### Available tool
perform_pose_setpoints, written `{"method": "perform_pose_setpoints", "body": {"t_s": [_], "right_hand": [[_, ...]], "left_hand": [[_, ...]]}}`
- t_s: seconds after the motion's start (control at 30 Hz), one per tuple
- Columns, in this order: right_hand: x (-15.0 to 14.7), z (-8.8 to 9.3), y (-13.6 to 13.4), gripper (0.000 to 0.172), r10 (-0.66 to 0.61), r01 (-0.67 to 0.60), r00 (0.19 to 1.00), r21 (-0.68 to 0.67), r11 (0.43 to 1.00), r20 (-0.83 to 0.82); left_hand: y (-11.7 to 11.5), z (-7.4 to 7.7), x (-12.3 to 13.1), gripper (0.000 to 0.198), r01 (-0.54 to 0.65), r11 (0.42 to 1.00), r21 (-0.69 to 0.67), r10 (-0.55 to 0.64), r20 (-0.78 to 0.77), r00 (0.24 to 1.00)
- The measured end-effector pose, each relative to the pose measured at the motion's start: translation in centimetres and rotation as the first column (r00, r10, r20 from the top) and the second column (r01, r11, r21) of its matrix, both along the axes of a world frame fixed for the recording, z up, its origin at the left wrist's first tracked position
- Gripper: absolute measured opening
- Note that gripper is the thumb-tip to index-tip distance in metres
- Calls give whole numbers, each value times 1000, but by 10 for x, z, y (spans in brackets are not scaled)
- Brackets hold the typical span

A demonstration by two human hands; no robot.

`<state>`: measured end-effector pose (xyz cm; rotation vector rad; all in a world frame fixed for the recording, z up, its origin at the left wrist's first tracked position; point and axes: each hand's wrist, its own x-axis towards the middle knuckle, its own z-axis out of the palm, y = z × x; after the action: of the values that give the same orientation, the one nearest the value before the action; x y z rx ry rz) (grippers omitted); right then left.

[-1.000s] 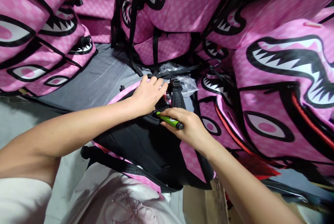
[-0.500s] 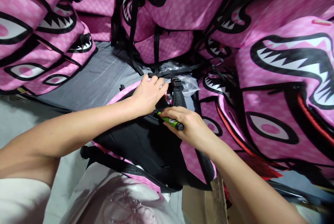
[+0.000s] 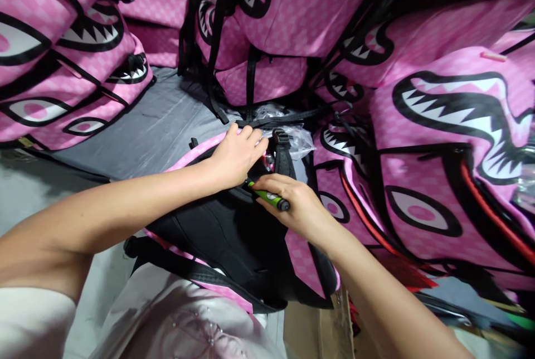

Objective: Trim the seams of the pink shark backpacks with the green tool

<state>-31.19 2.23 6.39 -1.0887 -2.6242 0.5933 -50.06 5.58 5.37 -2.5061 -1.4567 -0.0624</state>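
A backpack [image 3: 217, 236] with a black back panel and pink checkered sides lies across my lap and the grey table edge. My left hand [image 3: 238, 155] is closed on its upper part, fingers curled over the black fabric. In my right hand [image 3: 288, 197] is a slim green tool with a black end [image 3: 271, 199], held low like a pen. Its tip points up-left and sits close under my left hand, where I cannot make out its kind. A black strap with a buckle [image 3: 283, 139] stands up just beyond my right hand.
Pink shark-mouth backpacks are piled at the left [image 3: 37, 108], the back [image 3: 267, 77] and the right [image 3: 422, 203]. Crumpled clear plastic [image 3: 301, 141] lies behind my hands on the grey table surface [image 3: 137, 119]. A cardboard box [image 3: 313, 325] stands below, by my lap.
The view has shifted slightly, so the bags at the right sit a little lower and further left. Both hands keep nearly the same place and hold on the backpack and tool.
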Motion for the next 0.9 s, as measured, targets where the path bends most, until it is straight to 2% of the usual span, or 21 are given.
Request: {"method": "perform_pose_setpoints", "body": {"t_s": [0.13,0.23,0.4,0.73,0.9], "right_hand": [[1,-3,-2,19,-16,13,999,-54,998,-38],[0,-6,-4,20,-35,33,996,-30,999,-87],[-3,-2,-2,20,-38,39,999,-38,999,13],[-4,-3,-2,21,-43,42,998,30,999,40],[-6,1,-3,21,-48,43,993,45,998,106]], "left_hand": [[0,1,0,70,9,1000,7,-9,4,1000],[0,-1,0,66,11,1000,17,-11,1,1000],[0,-1,0,66,11,1000,18,-11,-3,1000],[2,-2,0,66,8,1000,4,-8,1,1000],[1,0,0,64,15,1000,8,-15,-3,1000]]}}
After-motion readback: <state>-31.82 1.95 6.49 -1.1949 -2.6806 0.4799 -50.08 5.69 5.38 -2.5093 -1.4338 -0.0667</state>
